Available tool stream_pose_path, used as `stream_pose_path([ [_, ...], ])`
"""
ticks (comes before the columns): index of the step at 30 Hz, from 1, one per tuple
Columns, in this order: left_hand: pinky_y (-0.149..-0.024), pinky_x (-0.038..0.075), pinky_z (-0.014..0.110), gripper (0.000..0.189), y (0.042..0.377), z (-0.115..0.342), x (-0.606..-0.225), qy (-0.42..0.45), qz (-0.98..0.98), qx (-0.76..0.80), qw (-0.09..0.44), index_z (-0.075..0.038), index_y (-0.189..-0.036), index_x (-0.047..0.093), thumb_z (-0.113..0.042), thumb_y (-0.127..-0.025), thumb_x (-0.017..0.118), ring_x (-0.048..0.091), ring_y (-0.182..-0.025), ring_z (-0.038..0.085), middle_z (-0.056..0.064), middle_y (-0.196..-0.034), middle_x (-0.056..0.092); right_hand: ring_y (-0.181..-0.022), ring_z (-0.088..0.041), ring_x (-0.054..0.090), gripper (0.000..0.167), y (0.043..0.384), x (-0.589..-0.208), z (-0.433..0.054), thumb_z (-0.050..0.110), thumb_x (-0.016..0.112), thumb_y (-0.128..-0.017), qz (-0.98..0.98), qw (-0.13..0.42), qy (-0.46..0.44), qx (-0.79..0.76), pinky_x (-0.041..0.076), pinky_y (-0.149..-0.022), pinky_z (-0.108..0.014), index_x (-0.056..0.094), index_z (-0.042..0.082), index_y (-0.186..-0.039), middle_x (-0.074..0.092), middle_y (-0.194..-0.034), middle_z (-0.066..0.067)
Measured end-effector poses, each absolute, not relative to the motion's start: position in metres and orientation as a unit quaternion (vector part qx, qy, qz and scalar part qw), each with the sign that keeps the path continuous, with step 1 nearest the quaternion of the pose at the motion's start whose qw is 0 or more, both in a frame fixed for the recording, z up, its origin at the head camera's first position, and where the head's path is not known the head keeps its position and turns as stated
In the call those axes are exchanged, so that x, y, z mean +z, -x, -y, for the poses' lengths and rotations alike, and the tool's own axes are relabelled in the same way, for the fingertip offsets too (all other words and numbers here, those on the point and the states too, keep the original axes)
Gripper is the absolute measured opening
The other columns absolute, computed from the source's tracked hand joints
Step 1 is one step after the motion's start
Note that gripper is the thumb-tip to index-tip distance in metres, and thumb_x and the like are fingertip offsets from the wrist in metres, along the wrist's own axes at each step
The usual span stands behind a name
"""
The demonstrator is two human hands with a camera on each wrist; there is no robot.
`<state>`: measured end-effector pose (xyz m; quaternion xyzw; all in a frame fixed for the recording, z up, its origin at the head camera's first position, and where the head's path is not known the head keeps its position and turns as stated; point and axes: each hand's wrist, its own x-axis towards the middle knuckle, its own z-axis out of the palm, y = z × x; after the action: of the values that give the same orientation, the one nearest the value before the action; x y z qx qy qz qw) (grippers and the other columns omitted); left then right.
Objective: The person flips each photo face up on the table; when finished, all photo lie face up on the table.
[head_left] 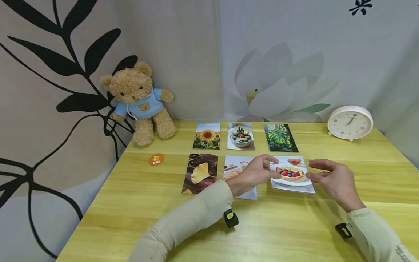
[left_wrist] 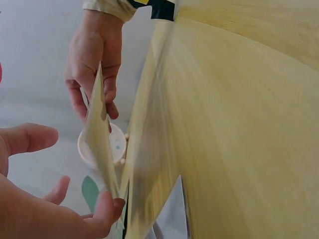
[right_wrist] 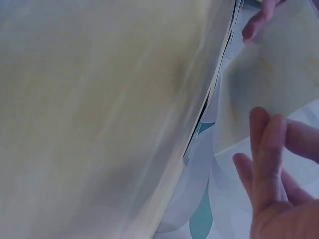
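Observation:
My right hand (head_left: 338, 182) pinches the right edge of a photo card showing a fruit tart (head_left: 291, 174) between thumb and fingers. The card is raised off the table, and its pale back (right_wrist: 264, 79) appears in the right wrist view. My left hand (head_left: 253, 173) is at the card's left edge, fingertips (left_wrist: 117, 204) against it and thumb held apart. Under the left wrist lies a croissant photo card (head_left: 248, 194), partly hidden. Beside it is a yellow ginkgo leaf card (head_left: 200, 173).
Along the back lie a sunflower card (head_left: 207, 136), a potted succulent card (head_left: 240, 137) and a green leaf card (head_left: 280, 138). A teddy bear (head_left: 140, 103) sits at back left near an orange round sticker (head_left: 156, 159). A white clock (head_left: 350, 123) stands at back right on the wooden table (head_left: 131, 214).

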<state>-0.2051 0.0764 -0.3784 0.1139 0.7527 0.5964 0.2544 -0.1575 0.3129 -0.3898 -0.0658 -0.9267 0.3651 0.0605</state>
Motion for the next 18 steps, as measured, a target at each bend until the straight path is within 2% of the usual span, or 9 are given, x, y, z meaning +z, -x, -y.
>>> stream_pose_path([
  [3,-0.06,0.034,0.035,0.04,0.2055,-0.0752,-0.3806,-0.115,-0.746,0.601,0.262,-0.015,-0.126,0.061,-0.011,-0.089,0.075,0.033,-0.059,0.016,0.006,-0.089,0.054,-0.087,-0.027,0.077,0.043,0.1573,-0.3907,-0.3134,0.014,0.079,-0.086,0.931,0.064,0.052,0.355,0.053,-0.061,-0.015,0.067,-0.004,-0.124,0.07,-0.12,-0.027],
  [5,-0.055,0.029,0.034,0.037,0.2064,-0.0747,-0.381,-0.113,-0.746,0.602,0.262,-0.016,-0.124,0.062,-0.011,-0.09,0.075,0.026,-0.053,0.016,0.006,-0.09,0.056,-0.09,-0.031,0.076,0.045,0.1581,-0.3902,-0.3134,0.011,0.079,-0.085,0.933,0.058,0.034,0.354,0.055,-0.062,-0.017,0.065,-0.006,-0.124,0.07,-0.118,-0.028],
  [8,-0.053,0.028,0.034,0.035,0.2087,-0.0741,-0.3803,-0.114,-0.748,0.598,0.264,-0.017,-0.122,0.062,-0.013,-0.09,0.074,0.029,-0.054,0.016,0.005,-0.092,0.057,-0.094,-0.035,0.075,0.049,0.16,-0.3886,-0.3141,0.009,0.08,-0.084,0.937,0.042,0.009,0.346,0.056,-0.065,-0.018,0.062,-0.008,-0.127,0.068,-0.119,-0.031],
  [10,-0.054,0.028,0.035,0.036,0.2097,-0.0739,-0.3801,-0.115,-0.748,0.595,0.27,-0.016,-0.124,0.061,-0.013,-0.091,0.074,0.03,-0.056,0.016,0.004,-0.088,0.054,-0.099,-0.037,0.073,0.052,0.1605,-0.3873,-0.3144,0.009,0.079,-0.085,0.939,0.028,0.001,0.343,0.055,-0.067,-0.016,0.06,-0.008,-0.13,0.068,-0.121,-0.03],
  [13,-0.055,0.028,0.036,0.039,0.2108,-0.0743,-0.3804,-0.115,-0.749,0.589,0.28,-0.013,-0.128,0.06,-0.013,-0.091,0.073,0.029,-0.056,0.016,0.003,-0.084,0.051,-0.107,-0.04,0.069,0.055,0.1601,-0.3852,-0.3151,0.017,0.078,-0.087,0.944,0.007,0.003,0.331,0.052,-0.071,-0.018,0.059,-0.004,-0.133,0.068,-0.123,-0.028],
  [14,-0.056,0.028,0.036,0.04,0.2107,-0.0744,-0.3806,-0.113,-0.751,0.587,0.28,-0.013,-0.128,0.06,-0.013,-0.091,0.074,0.027,-0.055,0.016,0.003,-0.085,0.051,-0.109,-0.04,0.068,0.056,0.1597,-0.3845,-0.3153,0.02,0.078,-0.088,0.944,-0.001,0.006,0.329,0.051,-0.074,-0.021,0.058,-0.003,-0.135,0.067,-0.125,-0.028],
  [18,-0.062,0.032,0.037,0.039,0.2108,-0.0746,-0.3807,-0.114,-0.76,0.576,0.279,-0.014,-0.126,0.062,-0.015,-0.089,0.076,0.036,-0.063,0.017,0.005,-0.095,0.057,-0.117,-0.043,0.062,0.059,0.1586,-0.3841,-0.3158,0.03,0.073,-0.093,0.941,-0.041,0.01,0.336,0.054,-0.082,-0.035,0.054,-0.001,-0.14,0.063,-0.131,-0.029],
])
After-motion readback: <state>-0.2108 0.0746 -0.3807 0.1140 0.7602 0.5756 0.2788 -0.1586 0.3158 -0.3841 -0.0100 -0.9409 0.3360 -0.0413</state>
